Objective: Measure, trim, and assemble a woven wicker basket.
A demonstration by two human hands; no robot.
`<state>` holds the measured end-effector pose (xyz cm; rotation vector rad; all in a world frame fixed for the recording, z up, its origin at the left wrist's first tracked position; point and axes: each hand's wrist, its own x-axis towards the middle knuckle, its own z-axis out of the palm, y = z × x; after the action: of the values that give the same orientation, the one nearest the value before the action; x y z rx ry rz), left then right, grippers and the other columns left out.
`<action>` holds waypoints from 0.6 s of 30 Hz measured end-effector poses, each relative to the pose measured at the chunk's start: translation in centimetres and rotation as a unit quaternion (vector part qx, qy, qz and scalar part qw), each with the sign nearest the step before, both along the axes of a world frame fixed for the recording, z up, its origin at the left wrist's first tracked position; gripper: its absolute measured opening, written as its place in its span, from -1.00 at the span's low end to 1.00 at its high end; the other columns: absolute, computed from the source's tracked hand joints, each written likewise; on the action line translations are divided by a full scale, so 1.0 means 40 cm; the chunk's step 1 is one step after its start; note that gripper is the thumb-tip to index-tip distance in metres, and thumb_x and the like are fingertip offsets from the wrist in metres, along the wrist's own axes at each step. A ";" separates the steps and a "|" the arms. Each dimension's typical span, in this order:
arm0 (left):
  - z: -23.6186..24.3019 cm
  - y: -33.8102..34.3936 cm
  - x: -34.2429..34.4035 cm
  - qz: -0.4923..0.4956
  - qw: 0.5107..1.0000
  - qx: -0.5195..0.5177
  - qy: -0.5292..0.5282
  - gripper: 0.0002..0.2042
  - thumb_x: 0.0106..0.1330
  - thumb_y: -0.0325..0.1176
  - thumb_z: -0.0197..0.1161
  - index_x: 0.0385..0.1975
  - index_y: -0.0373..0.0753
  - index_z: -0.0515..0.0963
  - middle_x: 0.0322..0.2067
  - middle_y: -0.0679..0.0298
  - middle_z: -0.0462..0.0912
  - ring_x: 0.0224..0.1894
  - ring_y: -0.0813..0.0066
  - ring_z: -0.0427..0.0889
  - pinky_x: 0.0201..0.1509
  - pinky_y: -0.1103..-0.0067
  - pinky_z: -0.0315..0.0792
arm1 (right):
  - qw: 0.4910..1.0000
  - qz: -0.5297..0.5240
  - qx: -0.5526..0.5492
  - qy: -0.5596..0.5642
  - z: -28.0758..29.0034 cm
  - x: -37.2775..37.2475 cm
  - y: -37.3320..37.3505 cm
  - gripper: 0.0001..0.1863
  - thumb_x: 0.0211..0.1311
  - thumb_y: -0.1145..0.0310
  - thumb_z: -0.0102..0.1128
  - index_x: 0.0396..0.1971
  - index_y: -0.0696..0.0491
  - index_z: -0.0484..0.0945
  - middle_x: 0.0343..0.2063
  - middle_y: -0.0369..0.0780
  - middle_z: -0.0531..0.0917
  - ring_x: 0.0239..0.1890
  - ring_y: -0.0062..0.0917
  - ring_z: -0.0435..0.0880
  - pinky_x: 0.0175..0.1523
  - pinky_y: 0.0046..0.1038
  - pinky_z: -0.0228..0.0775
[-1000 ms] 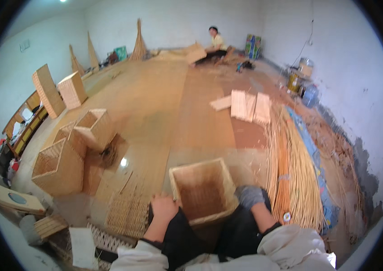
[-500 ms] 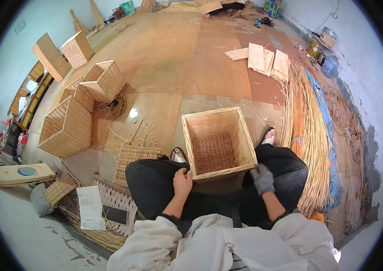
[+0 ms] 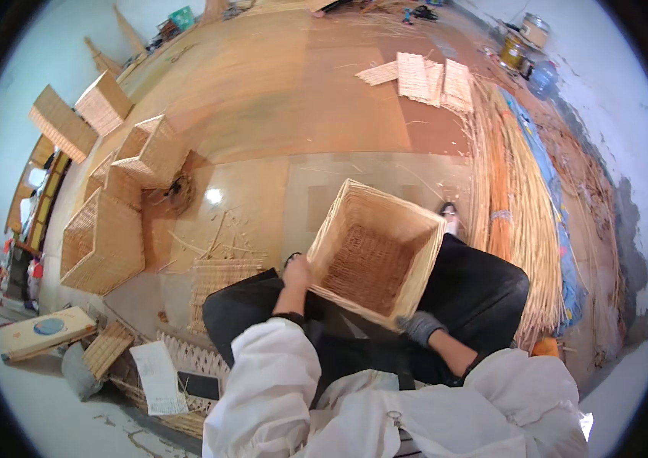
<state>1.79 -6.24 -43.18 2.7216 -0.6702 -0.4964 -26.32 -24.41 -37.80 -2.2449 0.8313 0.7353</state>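
A wide floor of brown and tan sheets (image 3: 240, 107) is stretching toward the far side of the room. Along its right, a long bundle of pale straw-coloured rods (image 3: 530, 259) is lying, with a strip of orange-brown rods (image 3: 500, 187) running through it and a long blue sheet (image 3: 573, 301) showing along its right edge. The person's black-trousered legs (image 3: 484, 286) are spreading around a pale, square-mouthed woven basket (image 3: 373, 256) with a browner bottom; it is standing between the knees, turned cornerwise, its open mouth facing up. On the left, three similar open-topped woven boxes (image 3: 116, 244) are standing close together, while two tall pale woven boxes (image 3: 63, 122) are standing farther off. Several flat rectangular panels of pale weave (image 3: 415, 79) are lying near the bundle's far end, partly overlapping. A flat tan woven mat (image 3: 223, 282) is lying just beside the left knee. Farther left, a cream-coloured oblong box with a blue oval (image 3: 48, 332) is resting, and a white sheet of paper (image 3: 157, 378) is lying near it. The bare left hand (image 3: 298, 272) is holding the basket's left side, its fingers partly hidden; the right hand in a grey glove (image 3: 419, 327) is gripping the near corner. A dark, flat, phone-like rectangle (image 3: 199, 385) is lying just right of the paper.
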 end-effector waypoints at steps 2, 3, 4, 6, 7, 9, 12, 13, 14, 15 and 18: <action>0.001 -0.016 0.050 -0.076 0.995 -0.054 -0.027 -0.69 0.04 -0.37 0.04 -0.16 -0.09 0.44 -0.36 0.01 0.54 -0.26 0.07 0.50 -0.16 0.30 0.38 | 0.954 0.233 0.103 -0.157 -0.031 -0.044 0.034 -0.62 0.09 0.08 -0.09 -0.22 0.03 0.48 -0.24 -0.08 0.54 -0.21 -0.23 0.53 -0.08 -0.35 0.35; 0.001 -0.011 0.081 -0.098 0.995 -0.023 -0.006 -0.66 0.03 -0.37 0.06 -0.12 -0.03 0.43 -0.30 0.02 0.53 -0.25 0.05 0.50 -0.16 0.30 0.38 | 0.956 0.228 0.100 -0.155 -0.002 -0.036 0.036 -0.62 0.09 0.08 -0.09 -0.22 0.03 0.48 -0.24 -0.08 0.54 -0.21 -0.23 0.53 -0.08 -0.35 0.35; -0.007 0.024 0.122 -0.095 0.995 -0.022 -0.008 -0.66 0.03 -0.37 0.06 -0.12 -0.03 0.43 -0.30 0.02 0.53 -0.25 0.05 0.50 -0.16 0.30 0.38 | 0.929 0.302 0.094 -0.189 0.057 -0.014 0.045 -0.65 0.11 0.12 -0.11 -0.21 0.01 0.48 -0.24 -0.09 0.55 -0.22 -0.23 0.52 -0.07 -0.37 0.35; -0.028 0.067 0.175 -0.172 0.977 -0.118 0.040 -0.66 0.02 -0.36 0.08 -0.13 0.01 0.43 -0.31 0.03 0.53 -0.26 0.06 0.50 -0.18 0.29 0.38 | 0.879 0.329 -0.004 -0.345 0.082 0.020 0.004 -0.71 0.12 0.15 -0.13 -0.25 -0.07 0.50 -0.27 -0.13 0.56 -0.22 -0.28 0.52 -0.08 -0.41 0.34; -0.026 0.050 0.169 -0.178 0.976 -0.117 0.048 -0.66 0.02 -0.36 0.08 -0.13 0.01 0.43 -0.31 0.03 0.53 -0.26 0.06 0.50 -0.18 0.29 0.38 | 0.875 0.478 -0.062 -0.034 0.069 0.074 -0.060 -0.59 0.15 0.03 -0.20 -0.16 -0.05 0.46 -0.23 -0.15 0.54 -0.18 -0.25 0.51 -0.02 -0.33 0.29; 0.018 0.029 0.141 -0.186 0.980 -0.038 0.055 -0.66 0.01 -0.36 0.09 -0.15 0.05 0.44 -0.33 0.06 0.54 -0.27 0.10 0.52 -0.20 0.30 0.39 | 0.987 0.088 -0.034 -0.130 0.189 0.136 -0.156 -0.62 0.10 0.03 -0.08 -0.25 -0.02 0.52 -0.30 -0.10 0.56 -0.25 -0.27 0.55 -0.12 -0.36 0.34; 0.104 -0.060 0.068 -0.220 0.975 0.014 -0.021 -0.69 0.02 -0.36 0.09 -0.17 0.02 0.45 -0.38 0.10 0.56 -0.30 0.14 0.53 -0.25 0.32 0.40 | 0.965 -0.030 -0.149 -0.216 0.173 0.258 -0.295 -0.53 -0.03 0.01 0.12 -0.19 0.05 0.49 -0.18 -0.16 0.53 -0.10 -0.36 0.49 0.00 -0.42 0.28; 0.122 -0.072 0.057 -0.220 0.975 0.016 -0.018 -0.69 0.02 -0.36 0.09 -0.17 0.02 0.45 -0.38 0.10 0.56 -0.30 0.14 0.53 -0.25 0.32 0.40 | 0.966 -0.029 -0.146 -0.213 0.124 0.295 -0.330 -0.53 -0.03 0.01 0.12 -0.19 0.05 0.49 -0.18 -0.16 0.53 -0.10 -0.36 0.49 0.00 -0.42 0.28; 0.138 -0.087 0.046 -0.210 0.977 0.035 -0.023 -0.72 0.03 -0.32 0.10 -0.20 -0.01 0.45 -0.41 0.12 0.56 -0.32 0.15 0.54 -0.27 0.33 0.41 | 0.944 -0.007 -0.193 -0.267 0.068 0.322 -0.364 -0.50 -0.06 -0.01 0.14 -0.17 0.04 0.48 -0.16 -0.15 0.52 -0.06 -0.34 0.45 0.04 -0.40 0.22; 0.140 -0.098 0.038 -0.197 0.978 0.056 -0.027 -0.74 0.03 -0.29 0.12 -0.23 -0.05 0.44 -0.44 0.13 0.55 -0.35 0.16 0.54 -0.29 0.34 0.41 | 0.918 0.018 -0.235 -0.320 0.019 0.345 -0.384 -0.47 -0.10 -0.02 0.17 -0.15 0.03 0.48 -0.14 -0.14 0.50 -0.01 -0.32 0.41 0.09 -0.38 0.17; 0.121 -0.103 0.012 -0.187 0.974 -0.097 -0.083 -0.74 0.04 -0.18 0.13 -0.28 -0.12 0.43 -0.47 0.14 0.54 -0.37 0.16 0.54 -0.31 0.33 0.41 | 0.901 0.161 -0.212 -0.342 -0.030 0.423 -0.359 -0.42 -0.17 -0.07 0.20 -0.17 0.02 0.48 -0.12 -0.16 0.49 0.02 -0.30 0.37 0.12 -0.35 0.12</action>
<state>2.29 -10.38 -38.35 2.4750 -1.2213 -0.2660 -9.39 -38.77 -38.99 -2.7918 0.2814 -0.1586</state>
